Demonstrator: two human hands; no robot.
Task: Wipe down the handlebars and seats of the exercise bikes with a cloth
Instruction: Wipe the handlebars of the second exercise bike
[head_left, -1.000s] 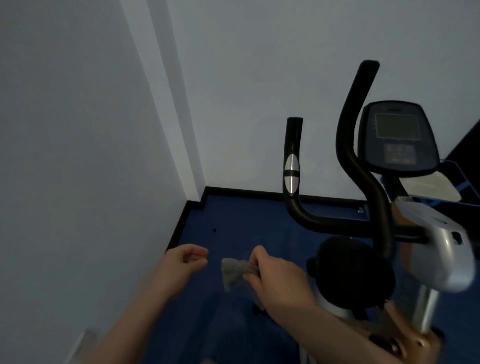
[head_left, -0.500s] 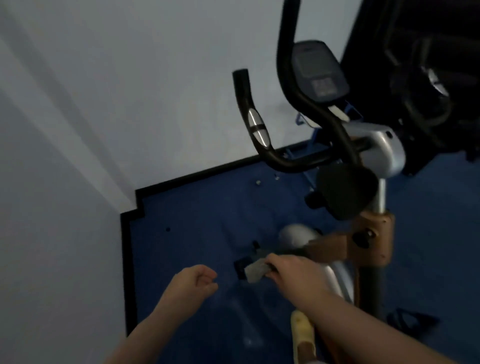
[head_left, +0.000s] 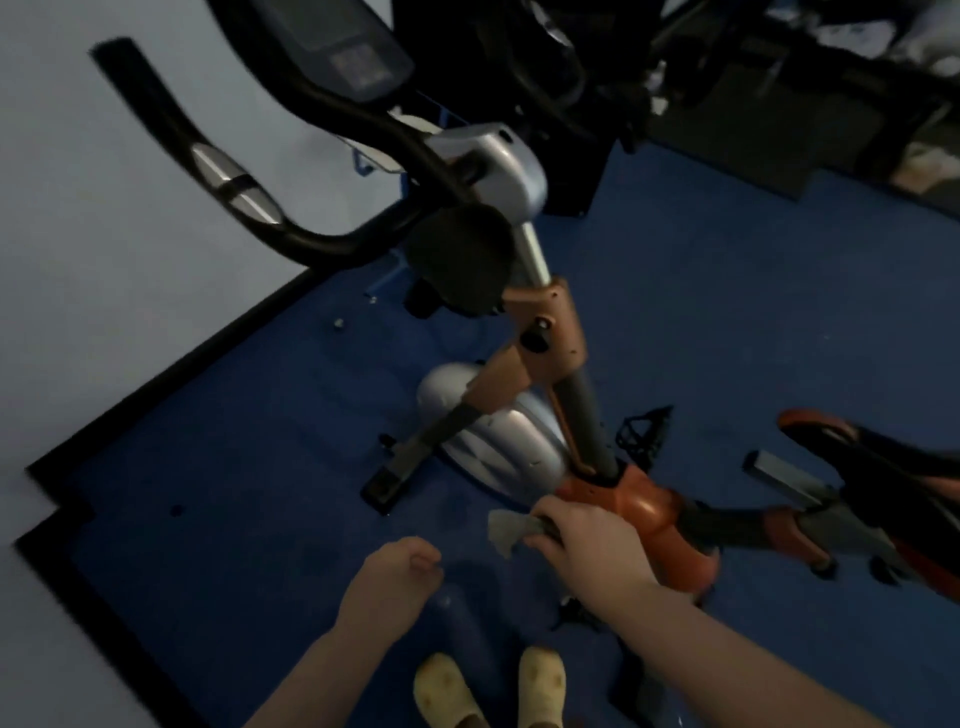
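1. Cloth (head_left: 506, 532): small, pale grey, crumpled. It sticks out to the left of the right hand (head_left: 587, 540), low in the view, just beside the bike's orange frame joint (head_left: 644, 506).
2. Right hand: fingers curled round the cloth, thumb on top. Back of the hand faces the camera and overlaps the orange joint; I can't tell whether the cloth touches the frame.
3. Left hand (head_left: 397, 577): fingers loosely curled in, holding nothing, apart from the cloth and over the blue floor (head_left: 234, 467).
4. Handlebar (head_left: 218, 171): black, curved, with a silver grip-sensor patch, upper left against the pale wall (head_left: 78, 260). Well apart from both hands.
5. Console (head_left: 343, 47) sits above the handlebar at the top edge, screen dim, partly cut off.
6. Silver stem housing (head_left: 498, 166) sits over a round black knob (head_left: 460, 260); a chrome post runs down into a tan bracket (head_left: 545, 332).
7. Silver flywheel cover (head_left: 493, 436) on the floor behind the frame tubes.
8. Seat (head_left: 852, 452): black with orange trim, at the right edge, partly cut off. Frame tubes lie between it and the right hand.
9. Two yellow shoes (head_left: 540, 680) at the bottom, cropped.
10. Upper right: dark equipment, blurred and underlit, can't be made out. The whole frame is motion-smeared.
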